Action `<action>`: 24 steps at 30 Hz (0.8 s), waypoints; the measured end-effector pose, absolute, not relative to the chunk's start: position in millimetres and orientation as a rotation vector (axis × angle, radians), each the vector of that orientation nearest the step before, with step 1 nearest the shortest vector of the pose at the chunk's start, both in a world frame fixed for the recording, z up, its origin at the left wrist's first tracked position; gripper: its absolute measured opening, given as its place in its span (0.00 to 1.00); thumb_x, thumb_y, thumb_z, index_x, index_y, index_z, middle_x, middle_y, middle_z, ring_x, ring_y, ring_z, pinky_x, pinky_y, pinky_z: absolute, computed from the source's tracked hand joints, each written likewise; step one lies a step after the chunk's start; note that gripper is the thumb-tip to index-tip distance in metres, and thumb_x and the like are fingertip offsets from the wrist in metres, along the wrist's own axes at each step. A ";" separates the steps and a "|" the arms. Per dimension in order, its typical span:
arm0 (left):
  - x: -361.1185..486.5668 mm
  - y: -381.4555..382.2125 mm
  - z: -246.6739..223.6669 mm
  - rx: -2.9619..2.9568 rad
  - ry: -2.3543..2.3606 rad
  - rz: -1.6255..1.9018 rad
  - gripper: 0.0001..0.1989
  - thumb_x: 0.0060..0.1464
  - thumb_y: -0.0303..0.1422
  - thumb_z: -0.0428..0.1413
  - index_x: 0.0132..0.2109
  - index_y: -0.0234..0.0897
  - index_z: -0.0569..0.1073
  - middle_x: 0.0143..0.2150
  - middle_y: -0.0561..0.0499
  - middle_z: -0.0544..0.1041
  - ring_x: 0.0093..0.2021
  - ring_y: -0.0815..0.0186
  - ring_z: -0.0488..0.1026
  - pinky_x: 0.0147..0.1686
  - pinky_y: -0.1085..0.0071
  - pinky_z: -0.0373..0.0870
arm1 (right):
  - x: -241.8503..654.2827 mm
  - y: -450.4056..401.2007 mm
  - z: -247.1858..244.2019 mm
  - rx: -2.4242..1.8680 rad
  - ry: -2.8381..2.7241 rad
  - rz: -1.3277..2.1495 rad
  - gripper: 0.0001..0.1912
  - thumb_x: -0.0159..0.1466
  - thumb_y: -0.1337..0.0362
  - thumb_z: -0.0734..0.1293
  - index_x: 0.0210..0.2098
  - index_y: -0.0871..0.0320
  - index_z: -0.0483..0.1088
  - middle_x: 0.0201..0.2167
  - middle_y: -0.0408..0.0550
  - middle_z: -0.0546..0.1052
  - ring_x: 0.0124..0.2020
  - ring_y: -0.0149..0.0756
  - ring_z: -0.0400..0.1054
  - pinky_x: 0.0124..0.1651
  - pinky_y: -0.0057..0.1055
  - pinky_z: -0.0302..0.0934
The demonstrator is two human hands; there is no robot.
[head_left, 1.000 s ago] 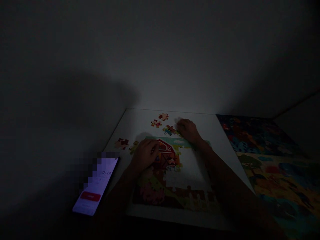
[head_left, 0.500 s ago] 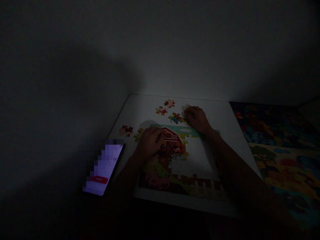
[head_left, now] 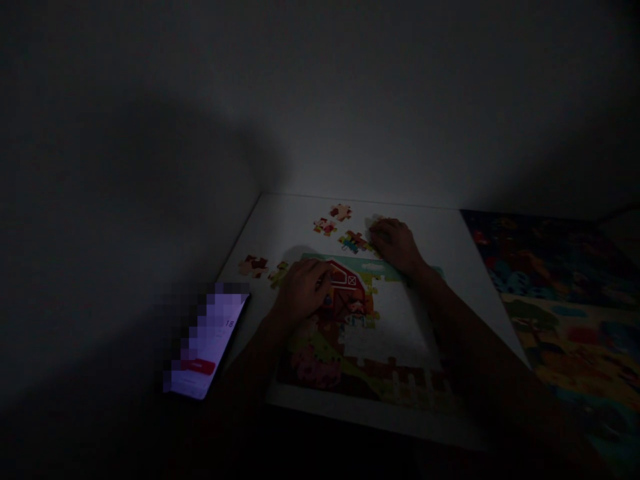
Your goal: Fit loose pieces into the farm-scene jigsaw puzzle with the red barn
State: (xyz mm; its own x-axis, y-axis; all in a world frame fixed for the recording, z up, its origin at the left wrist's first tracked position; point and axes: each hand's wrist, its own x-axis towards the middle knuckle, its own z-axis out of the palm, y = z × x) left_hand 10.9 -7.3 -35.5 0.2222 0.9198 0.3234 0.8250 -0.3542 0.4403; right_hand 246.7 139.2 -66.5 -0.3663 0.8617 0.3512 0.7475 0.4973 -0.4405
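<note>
In dim light, a partly assembled jigsaw puzzle (head_left: 350,277) with a red barn, a farmer figure and a fence lies before me; its right middle is a bare pale area. My left hand (head_left: 305,287) rests over the barn's left side, fingers loosely bent and apart, with nothing visible in them. Beyond the puzzle's top edge, my right hand (head_left: 395,241) has its fingers curled down at a pale puzzle piece (head_left: 376,221), mostly covered by them. Just left of that hand lies a multicoloured piece (head_left: 353,241). A green piece (head_left: 278,274) lies beside my left hand.
More loose pieces lie around: a brown one (head_left: 341,212), a red-and-yellow one (head_left: 325,227) and a dark red one (head_left: 253,266). A lit phone (head_left: 215,347) is at the left of the white table (head_left: 285,217). Colourful picture sheets (head_left: 565,320) lie on the right, and a wall stands behind.
The whole view has shifted slightly, with everything a little lower. Both hands keep nearly the same places and poses; no piece has visibly moved.
</note>
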 end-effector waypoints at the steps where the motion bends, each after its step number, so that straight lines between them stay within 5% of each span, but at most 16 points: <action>1: 11.5 -7.3 -35.3 2.317 1.673 0.806 0.08 0.60 0.25 0.50 0.41 0.39 0.74 0.40 0.49 0.78 0.43 0.61 0.73 0.47 0.62 0.69 | 246.6 139.0 -66.5 -1.318 -2.200 0.278 0.15 0.63 0.59 0.62 0.43 0.57 0.77 0.50 0.56 0.76 0.53 0.50 0.67 0.56 0.48 0.59; 24: 13.6 -7.5 -32.2 2.292 1.683 0.764 0.10 0.60 0.26 0.50 0.42 0.38 0.75 0.42 0.48 0.78 0.44 0.60 0.72 0.48 0.62 0.68 | 246.3 138.3 -62.8 -1.338 -2.268 0.257 0.17 0.65 0.59 0.60 0.45 0.59 0.76 0.50 0.58 0.76 0.53 0.50 0.67 0.56 0.47 0.59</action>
State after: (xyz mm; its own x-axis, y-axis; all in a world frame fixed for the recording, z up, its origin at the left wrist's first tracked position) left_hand 13.6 -7.5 -32.2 0.2198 0.9321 0.2879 0.8305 -0.3337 0.4460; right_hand 246.3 138.3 -62.8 -0.3985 0.8612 0.3154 0.7686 0.5012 -0.3975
